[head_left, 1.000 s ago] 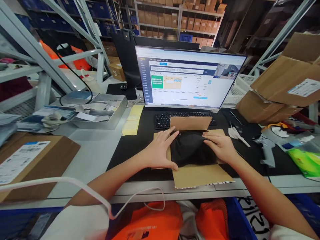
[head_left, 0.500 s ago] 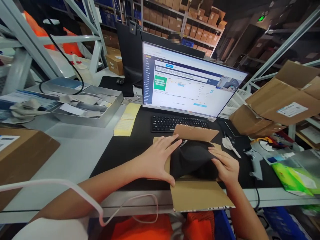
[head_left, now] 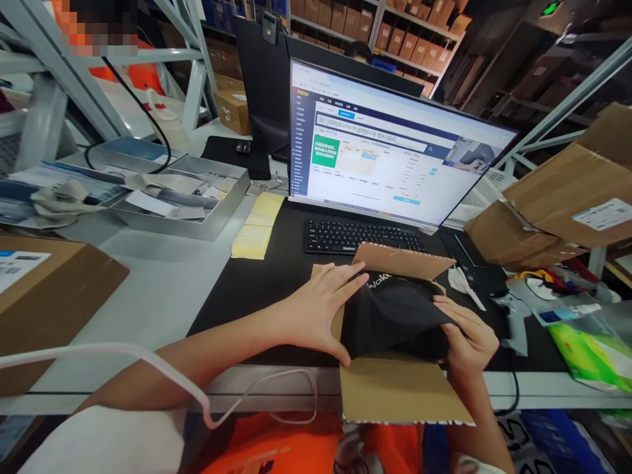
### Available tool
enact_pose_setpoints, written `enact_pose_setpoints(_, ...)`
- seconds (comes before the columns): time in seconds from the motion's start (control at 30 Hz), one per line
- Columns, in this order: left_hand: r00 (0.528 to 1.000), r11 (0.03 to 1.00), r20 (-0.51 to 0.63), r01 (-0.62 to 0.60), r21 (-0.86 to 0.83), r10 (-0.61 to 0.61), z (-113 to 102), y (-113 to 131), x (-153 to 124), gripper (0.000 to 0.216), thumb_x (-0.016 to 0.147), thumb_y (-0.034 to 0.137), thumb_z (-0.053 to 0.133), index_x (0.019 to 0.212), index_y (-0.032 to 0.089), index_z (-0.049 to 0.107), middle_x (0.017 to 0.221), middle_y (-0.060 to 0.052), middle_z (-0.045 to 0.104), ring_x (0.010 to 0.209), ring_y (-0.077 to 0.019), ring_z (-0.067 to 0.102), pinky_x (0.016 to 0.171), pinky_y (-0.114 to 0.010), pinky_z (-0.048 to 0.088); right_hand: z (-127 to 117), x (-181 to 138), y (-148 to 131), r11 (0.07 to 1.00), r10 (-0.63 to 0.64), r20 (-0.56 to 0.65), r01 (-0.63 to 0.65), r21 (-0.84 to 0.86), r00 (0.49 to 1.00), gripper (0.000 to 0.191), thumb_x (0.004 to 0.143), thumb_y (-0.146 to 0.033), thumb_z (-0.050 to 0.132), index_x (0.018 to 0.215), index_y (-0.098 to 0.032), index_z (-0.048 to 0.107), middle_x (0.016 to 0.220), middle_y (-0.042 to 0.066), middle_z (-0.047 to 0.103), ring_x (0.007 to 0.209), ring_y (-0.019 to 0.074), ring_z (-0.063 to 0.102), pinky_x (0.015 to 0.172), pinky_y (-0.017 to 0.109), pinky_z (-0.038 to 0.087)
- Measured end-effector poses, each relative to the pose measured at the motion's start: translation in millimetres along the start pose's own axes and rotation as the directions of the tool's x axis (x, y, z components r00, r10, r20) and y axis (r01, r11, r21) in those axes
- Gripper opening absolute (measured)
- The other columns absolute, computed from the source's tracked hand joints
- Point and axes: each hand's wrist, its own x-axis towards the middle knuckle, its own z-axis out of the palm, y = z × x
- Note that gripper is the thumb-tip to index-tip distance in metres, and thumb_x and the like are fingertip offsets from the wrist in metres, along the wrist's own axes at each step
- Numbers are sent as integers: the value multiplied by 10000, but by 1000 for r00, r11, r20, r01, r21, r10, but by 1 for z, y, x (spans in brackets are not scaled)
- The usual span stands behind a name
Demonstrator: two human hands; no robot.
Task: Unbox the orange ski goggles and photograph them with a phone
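The black pouch (head_left: 390, 316), w/ white lettering near its top edge, is sitting inside an open cardboard mailer (head_left: 399, 388) on the black mat (head_left: 257, 283), right at the desk's front edge. The R hand (head_left: 469, 339) is pinching the pouch's right edge, fingers curled over it and closed on the fabric, holding that side raised off the card. The L hand (head_left: 316, 316) is lying flat & spread wide, gripping nothing. Its palm is pressing the mailer's left flap and its fingertips are touching the pouch's left edge.

Risks, as I'm judging them: the mailer's front flap is hanging past the desk edge, so if the L palm eases off, the whole thing could slide toward the lap. The pouch is soft & held by one edge only, so it could sag or slip out of the pinch. Can't tell if anything's inside it. The rear flap is standing up just beside the keyboard (head_left: 355, 236), so a shove fwd could hit keys & put stray input on the monitor (head_left: 395, 158).

Further out, yellow notes (head_left: 259, 224) & a metal tray (head_left: 197, 224) are lying to the left, w/ a brown box (head_left: 49, 289) nearer. To the right, a grey scanner (head_left: 513, 316), a green packet (head_left: 587, 345) & stacked boxes (head_left: 557, 197) are crowding the desk.
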Motion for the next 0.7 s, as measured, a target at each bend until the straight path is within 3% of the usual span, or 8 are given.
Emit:
enact_pose_setpoints(0.13,1000,1000,-8,-19,-24,19,0,-2,1,1449,640,838,841,1737,213,130,1799,-223,137,1663,-449,173,1345,-681,81,1,-2,0,999,36,-38,-36,16,999,246,899,-168,757,1074,-302,865,1017,29,849,961,274,825,861,452,685)
enact_pose_setpoints(0.23,1000,999,-24,-2,-39,1,0,-4,4,1468,635,850,832,1735,175,133,1787,-246,167,1656,-457,185,1341,-688,77,3,1,5,992,129,-54,-129,1,990,165,913,-212,755,1011,-280,868,1000,32,849,953,270,822,881,457,677)
enact_pose_setpoints(0.37,997,997,-48,58,-51,-60,0,-4,8,1480,637,857,825,1734,142,136,1759,-263,248,1636,-459,241,1342,-670,104,1,16,10,970,216,78,-205,-133,973,134,949,-305,730,997,-268,850,1065,53,844,982,278,810,940,469,654)
enact_pose_setpoints(0.47,995,996,-60,78,-48,-81,1,-4,9,1484,622,860,832,1739,172,137,1744,-248,297,1618,-463,282,1340,-655,127,0,31,6,964,118,343,-25,-263,932,338,963,-440,703,1251,-283,783,1248,94,800,1130,332,763,993,527,620)
enact_pose_setpoints(0.57,994,997,-84,68,-47,-72,3,-4,8,1502,610,872,831,1744,192,119,1744,-233,309,1608,-463,299,1341,-647,125,12,46,-7,907,-58,591,289,-305,805,773,872,-640,743,1534,-269,599,1544,161,627,1366,450,616,1062,654,547)
enact_pose_setpoints(0.63,994,998,-93,53,-44,-57,3,-3,8,1501,611,880,825,1743,187,124,1745,-222,313,1608,-453,304,1347,-633,124,27,57,-17,848,-159,662,445,-289,732,900,815,-704,765,1567,-256,558,1586,182,584,1406,484,570,1086,694,510)
enact_pose_setpoints(0.7,994,998,-94,51,-40,-54,1,-2,7,1493,613,890,817,1741,179,145,1745,-217,315,1610,-445,302,1352,-615,136,44,69,-22,817,-212,694,514,-260,688,882,778,-697,799,1508,-242,603,1492,190,660,1331,471,626,1075,685,517)
